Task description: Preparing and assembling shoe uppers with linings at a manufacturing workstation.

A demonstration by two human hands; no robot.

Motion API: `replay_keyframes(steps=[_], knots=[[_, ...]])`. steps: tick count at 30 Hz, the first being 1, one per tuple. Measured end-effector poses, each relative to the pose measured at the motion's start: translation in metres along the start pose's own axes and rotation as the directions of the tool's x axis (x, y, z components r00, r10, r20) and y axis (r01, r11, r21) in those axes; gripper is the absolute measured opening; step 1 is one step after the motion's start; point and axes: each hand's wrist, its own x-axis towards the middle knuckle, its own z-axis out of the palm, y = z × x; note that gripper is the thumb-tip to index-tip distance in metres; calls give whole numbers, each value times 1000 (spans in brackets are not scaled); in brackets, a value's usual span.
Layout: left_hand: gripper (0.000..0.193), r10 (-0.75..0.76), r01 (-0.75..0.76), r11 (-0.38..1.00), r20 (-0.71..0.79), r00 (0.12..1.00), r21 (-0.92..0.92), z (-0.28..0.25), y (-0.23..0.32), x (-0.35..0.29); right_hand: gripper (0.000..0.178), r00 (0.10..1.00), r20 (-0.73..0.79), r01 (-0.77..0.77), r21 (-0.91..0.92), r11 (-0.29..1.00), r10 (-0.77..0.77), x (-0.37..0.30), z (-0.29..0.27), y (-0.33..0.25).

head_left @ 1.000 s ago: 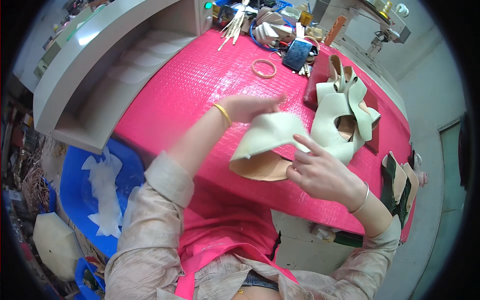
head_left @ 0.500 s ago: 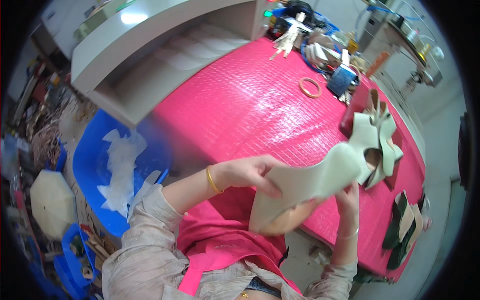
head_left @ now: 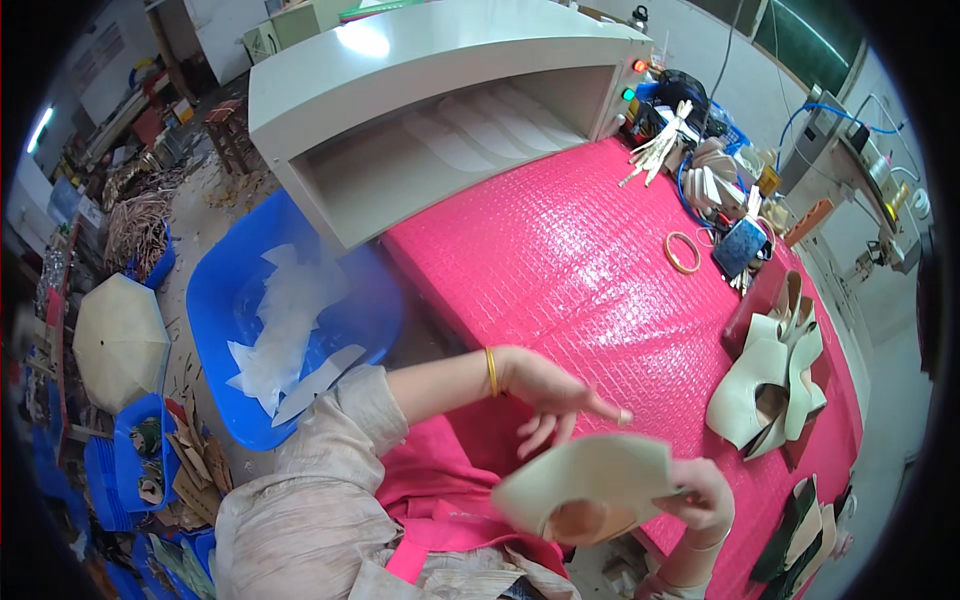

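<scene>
My right hand grips a pale green shoe upper by its right end. The upper is curved, with a tan lining showing through its opening, and it hangs in front of my apron near the table's front edge. Just above its left part is my left hand, fingers spread and holding nothing. On the table to the right lies a pile of similar pale green uppers. Nearer the front right edge are dark green shoe pieces with beige lining.
A pink plastic sheet covers the table. At the back stands a grey-white machine with an open slot. On the left a blue tub holds white sheet scraps. A tape roll and clutter lie at the far right.
My left hand has let go of the shoe upper and its fingers have spread. My right hand has lowered the upper and turned it. The view has shifted, so the table sits further right.
</scene>
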Motion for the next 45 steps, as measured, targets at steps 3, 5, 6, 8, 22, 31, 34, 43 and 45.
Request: replay_keyframes(steps=[3, 5, 6, 8, 22, 31, 34, 43, 45], knots=[[45, 559, -460, 595, 71, 826, 659, 18, -37, 29, 29, 977, -29, -210, 49, 976, 212, 7, 6, -2], [30, 453, -200, 802, -354, 819, 563, 35, -24, 16, 30, 940, -156, -273, 195, 942, 305, 14, 10, 7], [26, 437, -218, 872, -493, 753, 439, 42, -19, 12, 32, 871, -275, -308, 340, 888, 408, 18, 12, 14], [23, 522, -230, 838, -604, 602, 495, 42, -10, 3, 32, 847, -329, -275, 401, 874, 418, 30, 12, 37], [21, 651, -79, 727, -722, -235, 682, 84, -137, -163, 39, 677, -734, -582, -483, 654, 60, 83, -119, 252], [27, -21, 13, 914, -81, -996, -405, 88, -468, -395, 34, 619, -725, -678, -298, 671, 303, 63, -164, 164], [30, 143, 136, 684, -52, -988, -717, 93, -446, -414, 29, 744, -626, -459, -733, 502, -234, 93, -108, 104], [48, -324, -32, 592, -201, -925, -805, 167, -444, -360, 24, 806, -588, -442, -674, 591, -67, 114, -32, 29], [47, -304, -127, 693, -128, -944, -710, 144, -446, -349, 27, 870, -482, -357, -761, 541, -104, 127, -19, 25]])
